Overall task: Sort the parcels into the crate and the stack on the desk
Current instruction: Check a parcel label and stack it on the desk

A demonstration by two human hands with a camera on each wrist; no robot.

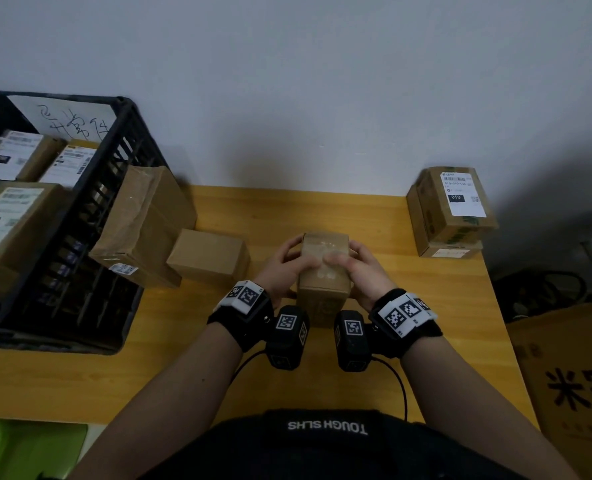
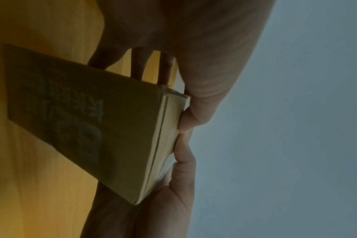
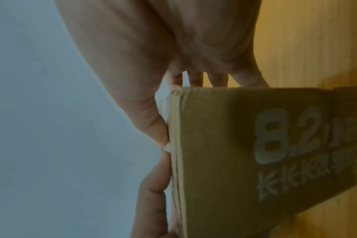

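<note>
Both my hands hold one small brown parcel [image 1: 324,271] upright over the middle of the wooden desk [image 1: 322,209]. My left hand [image 1: 287,268] grips its left side and my right hand [image 1: 355,268] its right side, thumbs meeting on the taped top. The left wrist view shows the parcel [image 2: 112,128] with my left hand [image 2: 194,80] curled round it. In the right wrist view the parcel [image 3: 234,153] reads "8.2", gripped by my right hand [image 3: 163,96]. I cannot tell if it touches the desk. The black crate [image 1: 114,188] stands left, the stack [image 1: 453,209] back right.
Several labelled parcels [image 1: 14,216] lie in the crate. A long parcel [image 1: 145,223] leans on the crate's side, with a small plain box [image 1: 208,258] beside it. A large printed carton [image 1: 571,386] and cables [image 1: 543,292] sit off the desk's right edge. A wall stands behind.
</note>
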